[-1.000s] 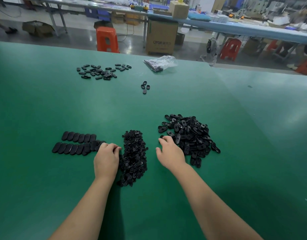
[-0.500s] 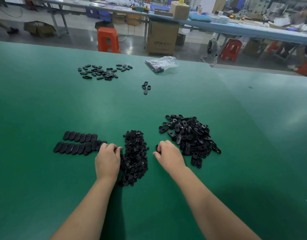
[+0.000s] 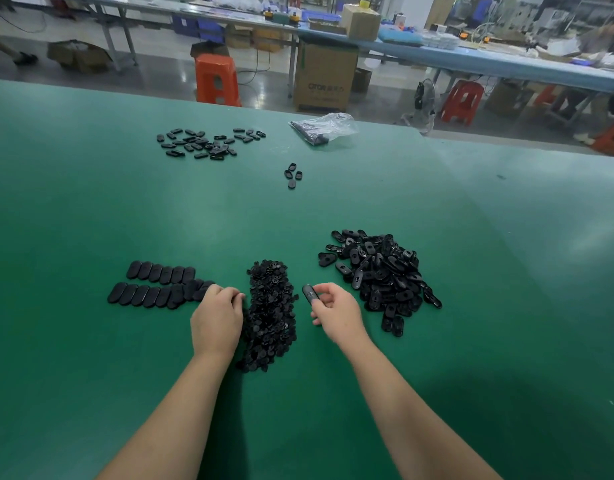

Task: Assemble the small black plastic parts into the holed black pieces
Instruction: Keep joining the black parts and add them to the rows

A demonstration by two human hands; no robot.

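Now the right hand [image 3: 336, 311] is pinching a holed piece [image 3: 310, 294], pointing away, just right of the small parts pile [image 3: 271, 313]; the left hand [image 3: 217, 318] is curling at the pile's left edge, contents hidden

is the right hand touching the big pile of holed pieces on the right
Apart. The head view shows green table between the right hand and the pile of holed pieces; the hand pinches one black piece instead.

The cardboard box [image 3: 325, 77] on the floor beyond the table bears pale print, roughly "OTOR"; nothing else legible.
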